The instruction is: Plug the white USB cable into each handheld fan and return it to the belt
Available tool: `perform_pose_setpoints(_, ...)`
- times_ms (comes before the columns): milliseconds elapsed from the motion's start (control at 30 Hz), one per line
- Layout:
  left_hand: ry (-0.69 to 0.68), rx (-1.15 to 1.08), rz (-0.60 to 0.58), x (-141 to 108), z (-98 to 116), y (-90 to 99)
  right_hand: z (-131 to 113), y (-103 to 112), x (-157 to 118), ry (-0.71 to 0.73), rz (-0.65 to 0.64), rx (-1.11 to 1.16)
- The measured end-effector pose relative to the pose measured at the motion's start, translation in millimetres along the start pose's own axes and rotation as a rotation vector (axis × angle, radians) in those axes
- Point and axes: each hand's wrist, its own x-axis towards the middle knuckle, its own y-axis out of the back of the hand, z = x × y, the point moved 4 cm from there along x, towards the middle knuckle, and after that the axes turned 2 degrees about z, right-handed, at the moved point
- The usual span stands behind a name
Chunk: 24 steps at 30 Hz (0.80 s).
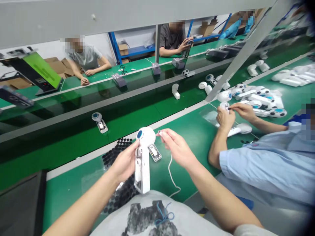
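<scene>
My left hand point(125, 162) is closed around a white handheld device point(145, 164) with a round head and a blue-marked disc. The device's handle points down toward me, and its side looks open. Just right of the round head, my right hand point(176, 144) pinches the plug end of a white cable point(170, 170). A small gap separates the plug from the device. The cable hangs down and curves over the green table point(197, 141). Behind the handle lies an open case piece with a circuit board point(155, 152).
Black round pads point(114, 157) on a sheet lie left of the device. A dark tray point(22, 203) stands at lower left. One unit point(99, 122) sits on the green conveyor point(73, 141). At right, a co-worker's hands point(226, 118) handle a white part beside piled devices point(261, 98).
</scene>
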Motion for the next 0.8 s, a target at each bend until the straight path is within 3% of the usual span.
perform_pose_setpoints(133,-0.055,-0.101,0.110,-11,5,6.6,-23,-16,-43,0.047,-0.185,-0.125)
perform_pose_setpoints(267,-0.164,-0.074,0.126,-24,6,1.2,-28,-29,-67,0.045,-0.209,-0.068)
perform_pose_setpoints(433,-0.232,0.002,0.103,-37,4,-11.6,-28,-32,-77,0.040,-0.203,-0.062)
perform_pose_setpoints(600,-0.353,0.262,0.081,-41,3,-19.7,-27,-27,-84,0.035,-0.230,-0.180)
perform_pose_setpoints(700,-0.325,0.320,0.088,-40,-2,-22.4,-23,-26,-87,0.054,-0.224,-0.213)
perform_pose_setpoints(800,-0.279,0.285,0.155,-38,-8,-22.3,-17,-22,-88,0.102,-0.136,-0.238)
